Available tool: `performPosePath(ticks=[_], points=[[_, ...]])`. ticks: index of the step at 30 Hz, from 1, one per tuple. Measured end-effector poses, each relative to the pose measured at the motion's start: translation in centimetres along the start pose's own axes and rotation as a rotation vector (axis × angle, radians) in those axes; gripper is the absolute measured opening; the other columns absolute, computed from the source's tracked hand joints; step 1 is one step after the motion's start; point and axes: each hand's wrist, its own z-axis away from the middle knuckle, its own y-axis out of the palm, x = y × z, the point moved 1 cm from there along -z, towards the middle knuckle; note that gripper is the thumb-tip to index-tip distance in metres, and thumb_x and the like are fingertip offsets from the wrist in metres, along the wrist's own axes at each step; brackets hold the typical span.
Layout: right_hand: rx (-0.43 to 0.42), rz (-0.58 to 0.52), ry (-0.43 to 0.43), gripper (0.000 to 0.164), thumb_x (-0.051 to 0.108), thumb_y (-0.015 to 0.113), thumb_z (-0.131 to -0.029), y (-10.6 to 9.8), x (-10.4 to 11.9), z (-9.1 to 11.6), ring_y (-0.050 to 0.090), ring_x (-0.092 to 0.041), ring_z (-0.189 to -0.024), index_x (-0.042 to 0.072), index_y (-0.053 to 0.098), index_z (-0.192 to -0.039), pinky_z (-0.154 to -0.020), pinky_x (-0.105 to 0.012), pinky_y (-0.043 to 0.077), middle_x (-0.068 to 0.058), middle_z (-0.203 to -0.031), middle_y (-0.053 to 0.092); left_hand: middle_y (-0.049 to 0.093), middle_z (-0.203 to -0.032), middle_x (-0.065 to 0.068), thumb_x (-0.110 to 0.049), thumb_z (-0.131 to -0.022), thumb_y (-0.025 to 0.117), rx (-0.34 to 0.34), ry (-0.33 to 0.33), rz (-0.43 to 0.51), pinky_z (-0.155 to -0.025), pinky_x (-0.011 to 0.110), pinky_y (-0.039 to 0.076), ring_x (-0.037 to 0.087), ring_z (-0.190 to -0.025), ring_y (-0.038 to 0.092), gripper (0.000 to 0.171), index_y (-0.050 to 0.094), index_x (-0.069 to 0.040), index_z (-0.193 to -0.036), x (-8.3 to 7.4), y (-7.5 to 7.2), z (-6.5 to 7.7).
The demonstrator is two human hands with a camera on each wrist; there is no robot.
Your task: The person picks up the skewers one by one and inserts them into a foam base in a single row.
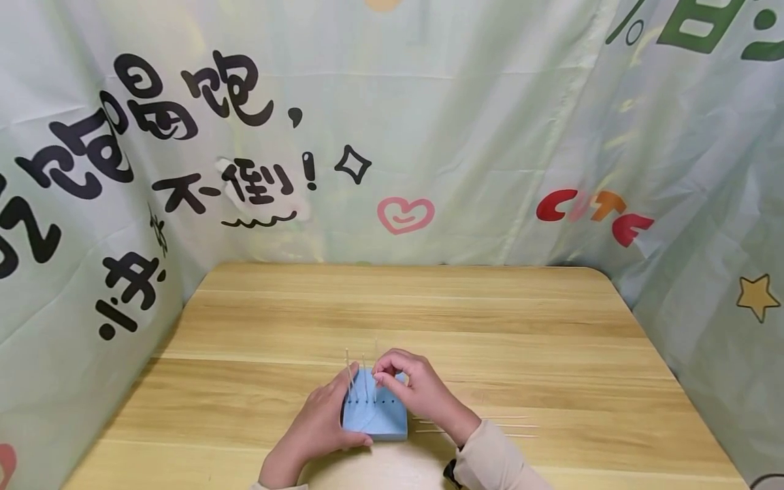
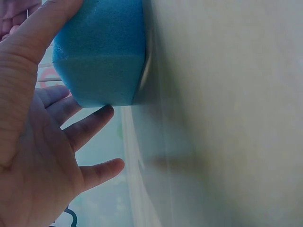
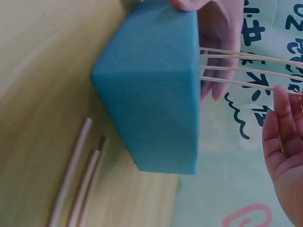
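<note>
A blue foam block stands on the table, with a row of small dark holes along its top. My left hand holds it from the left side, thumb along the front edge and fingers toward the back. Several thin wooden sticks rise from the left part of the row. My right hand pinches the rightmost upright stick between thumb and fingertips, above the block; its lower end meets the block's top face. In the left wrist view, the block lies against the left fingers, which are spread.
Several loose sticks lie on the wooden table to the right of the block, beneath the right forearm. A printed curtain hangs behind the table and along both sides.
</note>
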Motion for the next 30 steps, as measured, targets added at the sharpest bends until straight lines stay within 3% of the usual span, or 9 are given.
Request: performPosePath(ticks=[13,22,30], points=[[0.047,0.030,-0.033,0.007,-0.008,0.062,-0.085,0.8,-0.8,1.0,0.058,-0.020,-0.069,-0.002,0.060,-0.081,-0.066,-0.021,0.052,-0.011,-0.074,0.060,0.039,-0.146,0.017,-0.051,-0.058,0.085,-0.001,0.010,-0.005,-0.103,0.057,0.032,0.034,-0.126,0.044,0.118,0.025,-0.004,-0.148,0.0,0.0,0.0],[0.047,0.033,0.018,0.004,-0.007,0.064,-0.084,0.5,-0.6,1.1,0.057,-0.019,-0.069,-0.004,0.064,-0.087,-0.065,-0.021,0.052,-0.012,-0.078,0.063,0.040,-0.145,0.019,-0.051,-0.058,0.085,0.006,0.000,0.001,-0.103,0.057,0.032,0.035,-0.127,0.044,0.119,0.025,-0.003,-0.148,-0.2,-0.1,0.0],[0.006,0.029,0.080,0.011,-0.005,0.065,-0.084,-0.8,-0.7,1.6,0.059,-0.014,-0.073,-0.003,0.067,-0.094,-0.066,-0.025,0.053,-0.011,-0.082,0.065,0.041,-0.144,0.019,-0.049,-0.057,0.086,-0.006,0.004,-0.002,-0.103,0.056,0.033,0.034,-0.126,0.044,0.119,0.026,-0.002,-0.148,-0.2,0.0,0.0]])
